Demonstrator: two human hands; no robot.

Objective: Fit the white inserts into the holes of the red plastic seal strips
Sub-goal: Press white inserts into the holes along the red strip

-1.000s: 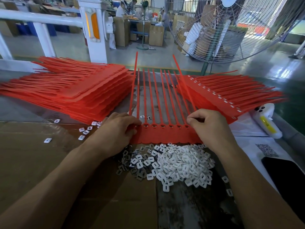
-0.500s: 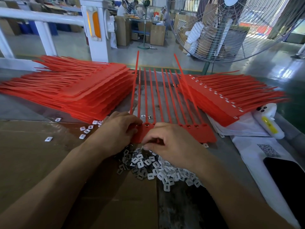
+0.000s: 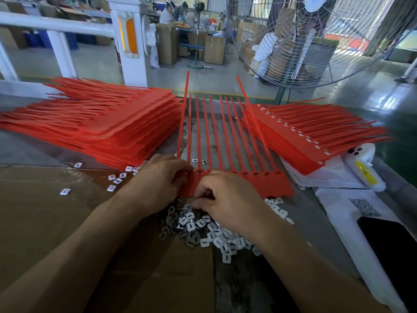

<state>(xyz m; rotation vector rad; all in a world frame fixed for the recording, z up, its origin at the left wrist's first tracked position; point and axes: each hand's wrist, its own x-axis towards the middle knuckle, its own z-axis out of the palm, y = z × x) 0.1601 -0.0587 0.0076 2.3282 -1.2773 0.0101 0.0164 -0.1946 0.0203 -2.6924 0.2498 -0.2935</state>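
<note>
A red seal strip sheet [image 3: 273, 185] lies flat in front of me, its long tails pointing away and a row of square holes along its near band. My left hand [image 3: 158, 179] holds the sheet's left end with curled fingers. My right hand [image 3: 228, 199] hovers at the sheet's near edge over the pile of white inserts [image 3: 214, 233], its fingertips bunched together; whether they hold an insert is hidden. The holes to the right of my hands look dark and unfilled.
A tall stack of red strip sheets [image 3: 108, 127] lies at the left, another stack [image 3: 300, 136] with white inserts fitted at the right. Loose inserts [image 3: 115, 180] are scattered on the cardboard. A phone [image 3: 392, 245], a white bottle [image 3: 363, 168] and a big fan [image 3: 316, 37] are at the right.
My right hand left the sheet's right end, swept left across it and came down at the near edge by the insert pile. My left hand kept its hold.
</note>
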